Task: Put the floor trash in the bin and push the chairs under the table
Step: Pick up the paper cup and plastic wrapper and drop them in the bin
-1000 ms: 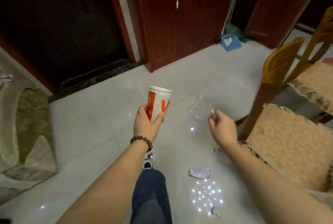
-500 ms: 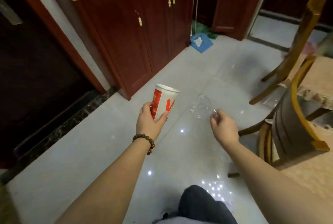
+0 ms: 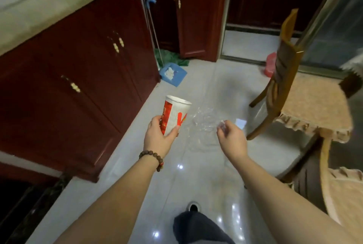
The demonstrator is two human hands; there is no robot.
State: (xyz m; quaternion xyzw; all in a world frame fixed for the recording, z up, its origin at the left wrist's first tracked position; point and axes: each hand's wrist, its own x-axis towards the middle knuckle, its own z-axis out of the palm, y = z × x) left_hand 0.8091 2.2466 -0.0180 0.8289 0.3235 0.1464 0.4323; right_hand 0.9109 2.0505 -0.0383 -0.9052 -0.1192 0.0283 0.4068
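The left hand grips a red-and-white paper cup upright; the right hand pinches a crumpled clear plastic bottle beside it. Ahead, a blue dustpan lies by the red cabinet; a wooden chair stands right.

Setting: a home interior, likely a dining area beside an entry or kitchen. Evidence: glossy pale tiled floor reflecting ceiling lights; dark red wooden cabinets with brass handles under a pale stone countertop; wooden dining chair with a frilled fabric seat cushion; a second cushioned chair at the lower right; blue dustpan holding white scraps, with a long-handled broom leaning in the corner; a sliding glass door frame, somewhat blurred, at the right.
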